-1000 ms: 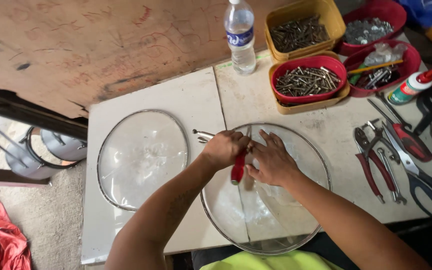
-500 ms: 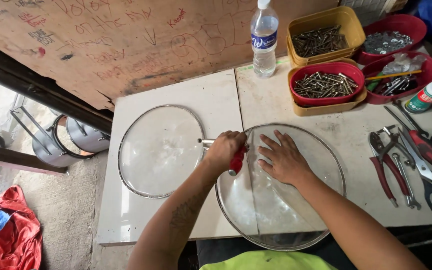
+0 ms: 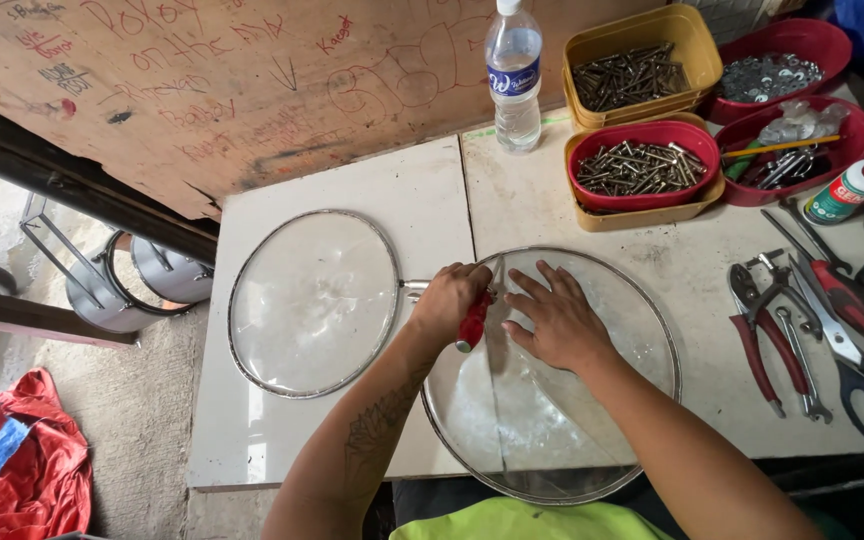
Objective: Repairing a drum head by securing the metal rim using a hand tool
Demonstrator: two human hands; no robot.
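Head view: my left hand (image 3: 452,300) has its grip closed around a red-handled screwdriver (image 3: 473,322) at the rim of the nearer glass lid (image 3: 592,440) on the table (image 3: 682,270). My right hand (image 3: 557,320) lies spread flat on that lid, pinching nothing.

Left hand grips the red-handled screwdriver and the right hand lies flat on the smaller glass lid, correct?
Not quite. In the head view the right hand lies flat on the larger glass lid, not the smaller glass lid. The left hand does grip the red-handled screwdriver.
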